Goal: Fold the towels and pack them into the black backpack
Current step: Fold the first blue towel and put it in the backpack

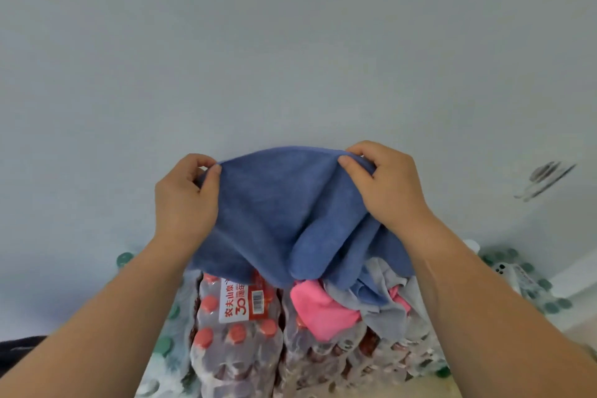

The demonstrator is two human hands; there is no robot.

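A blue towel point(277, 210) hangs in the air in front of a plain grey wall. My left hand point(184, 200) pinches its upper left corner and my right hand point(387, 184) grips its upper right edge. The towel's lower part drapes down in folds over a heap of other towels: a pink towel point(318, 308) and a grey towel point(387, 310), with a bit of another blue one among them. A dark shape point(19, 352) at the lower left edge may be the black backpack; I cannot tell.
The towel heap lies on shrink-wrapped packs of water bottles with red caps point(235, 333). Bottles with green caps point(529, 281) stand at the right and at the left point(124, 258). A round fitting point(546, 179) is on the wall at the right.
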